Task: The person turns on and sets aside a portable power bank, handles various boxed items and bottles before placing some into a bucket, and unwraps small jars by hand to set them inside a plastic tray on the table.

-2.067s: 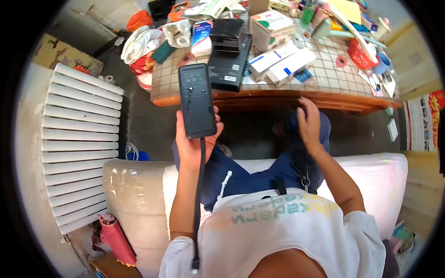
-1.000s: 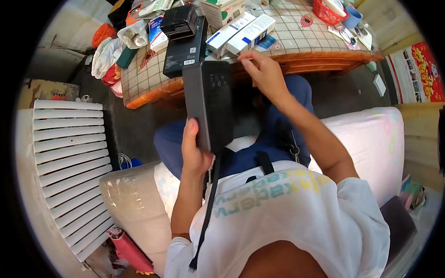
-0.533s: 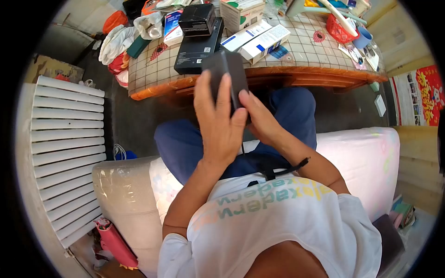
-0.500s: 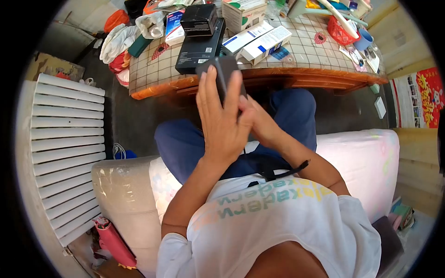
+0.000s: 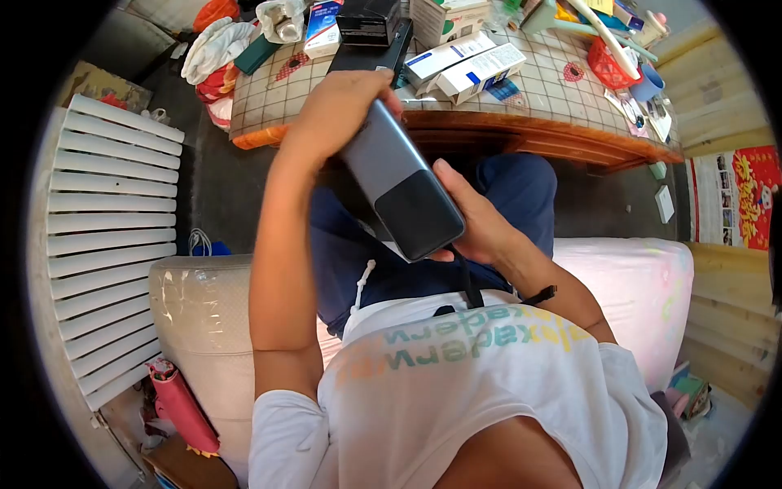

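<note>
Held above lap, in front of table edge: power bank, dark grey w/ black near part, tilted diagonally, far end toward left. Hanging from near end: black cable, going down to waist, w/ dark plug tip nr right forearm. Clamped on right side of same, nr lower end: R hand, thumb at edge, other fingers mostly hidden beneath. Curled over far end and touching it: L hand, fingertips partly hidden, so can't tell if gripping firmly.

Below: dark blue trousers, white drawstring and white T-shirt w/ printed letters.

Beyond, on checked table: flat black box, partly behind L hand, w/ smaller black box on top. To right of these: 2 long white boxes w/ blue marks, side by side, and white carton behind. Farther right: red basket, just beside blue cup.

At far left: white radiator. At far right: red poster.
</note>
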A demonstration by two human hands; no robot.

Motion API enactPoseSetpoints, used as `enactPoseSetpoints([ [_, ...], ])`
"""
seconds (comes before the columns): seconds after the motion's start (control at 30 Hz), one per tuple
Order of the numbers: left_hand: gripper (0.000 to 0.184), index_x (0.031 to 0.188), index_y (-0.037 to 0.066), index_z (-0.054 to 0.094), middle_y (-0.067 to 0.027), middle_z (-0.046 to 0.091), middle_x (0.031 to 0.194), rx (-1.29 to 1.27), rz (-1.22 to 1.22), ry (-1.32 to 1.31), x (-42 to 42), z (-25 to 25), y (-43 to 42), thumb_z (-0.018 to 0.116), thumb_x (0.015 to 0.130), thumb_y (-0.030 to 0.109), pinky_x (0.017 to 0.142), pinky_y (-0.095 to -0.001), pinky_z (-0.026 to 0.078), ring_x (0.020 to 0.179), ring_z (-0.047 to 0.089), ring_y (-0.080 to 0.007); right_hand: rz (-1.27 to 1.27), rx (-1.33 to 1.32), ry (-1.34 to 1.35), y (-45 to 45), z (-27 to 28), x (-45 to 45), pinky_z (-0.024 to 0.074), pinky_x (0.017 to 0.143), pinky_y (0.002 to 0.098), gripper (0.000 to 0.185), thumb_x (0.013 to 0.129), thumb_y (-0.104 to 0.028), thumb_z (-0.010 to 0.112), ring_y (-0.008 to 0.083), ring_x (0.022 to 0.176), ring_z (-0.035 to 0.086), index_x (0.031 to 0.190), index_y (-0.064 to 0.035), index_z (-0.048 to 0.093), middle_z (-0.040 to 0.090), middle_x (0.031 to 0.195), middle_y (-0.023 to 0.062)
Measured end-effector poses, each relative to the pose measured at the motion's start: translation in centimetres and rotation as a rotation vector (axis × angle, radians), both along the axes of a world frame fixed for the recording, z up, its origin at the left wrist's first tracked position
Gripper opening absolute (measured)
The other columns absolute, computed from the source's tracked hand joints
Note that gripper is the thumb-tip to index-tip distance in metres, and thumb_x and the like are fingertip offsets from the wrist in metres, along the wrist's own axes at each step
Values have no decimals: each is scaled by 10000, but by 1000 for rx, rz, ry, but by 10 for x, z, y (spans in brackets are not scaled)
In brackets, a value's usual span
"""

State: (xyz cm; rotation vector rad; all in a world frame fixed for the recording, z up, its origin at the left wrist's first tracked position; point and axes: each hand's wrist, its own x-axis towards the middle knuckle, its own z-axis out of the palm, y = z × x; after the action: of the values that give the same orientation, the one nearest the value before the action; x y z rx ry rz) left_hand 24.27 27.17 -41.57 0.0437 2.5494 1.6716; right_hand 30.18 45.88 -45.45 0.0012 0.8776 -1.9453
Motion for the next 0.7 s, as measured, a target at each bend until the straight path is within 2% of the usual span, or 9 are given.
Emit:
enactPoseSetpoints([
  [0.1,422,693,42,605,-11,588,599,317,51,-421,2,-23,-10,441,869,388,444,-192,415,494,548,-93,84,-8,107,7,-15,-4,390,421,218,499,888,-514,363,112,568,540,1065,-65,490,565,763,42],
  [0.17,421,818,15,625,-58,632,714,477,150,-254,6,-83,-25,425,886,379,565,-218,490,631,609,-128,119,-107,72,13,-24,-12,435,660,249,537,893,-495,373,140,808,554,1166,-40,453,560,978,73],
  [0.2,430,1048,-6,566,-116,626,942,869,232,-277,10,-116,-35,416,898,368,736,-264,504,843,612,-171,80,-105,87,12,-21,-12,433,663,242,541,889,-491,386,134,807,553,1171,-35,458,563,987,75],
  [0.23,558,1225,-14,426,-180,528,1155,846,141,-114,21,-115,-27,375,895,432,876,-343,453,1018,548,-240,41,-104,103,11,-18,-13,431,666,234,546,884,-488,398,129,805,553,1176,-31,463,567,996,76],
  [0.27,615,1252,-12,386,-198,488,1198,1026,174,-128,33,-96,-11,336,889,481,907,-376,425,1049,526,-261,-33,-30,178,1,-4,-14,398,513,199,522,872,-494,417,99,642,542,1118,-40,497,576,869,59],
  [0.37,747,1293,12,327,-223,398,1287,1328,209,-199,60,-40,26,233,858,613,981,-390,334,1134,456,-298,-170,341,784,-11,4,-24,463,564,252,588,835,-475,482,197,690,612,1190,-6,462,603,891,153],
  [0.43,723,1271,30,361,-207,447,1245,1220,316,-105,63,-37,39,277,851,613,964,-366,347,1104,479,-282,-216,537,998,-13,-2,-27,477,714,317,634,824,-467,494,280,840,616,1238,7,419,587,985,213],
  [0.47,661,1244,36,393,-185,496,1192,1066,417,23,60,-45,47,359,848,564,938,-356,374,1076,495,-259,-196,549,974,-14,2,-22,391,887,369,640,814,-422,515,363,1026,526,1271,2,370,523,1107,257],
  [0.7,586,1173,10,454,-177,555,1096,1235,499,67,52,-39,46,392,821,475,851,-334,450,967,560,-257,-241,560,1415,-10,-8,-4,402,845,382,670,800,-305,544,390,983,493,1317,10,259,483,1077,244],
])
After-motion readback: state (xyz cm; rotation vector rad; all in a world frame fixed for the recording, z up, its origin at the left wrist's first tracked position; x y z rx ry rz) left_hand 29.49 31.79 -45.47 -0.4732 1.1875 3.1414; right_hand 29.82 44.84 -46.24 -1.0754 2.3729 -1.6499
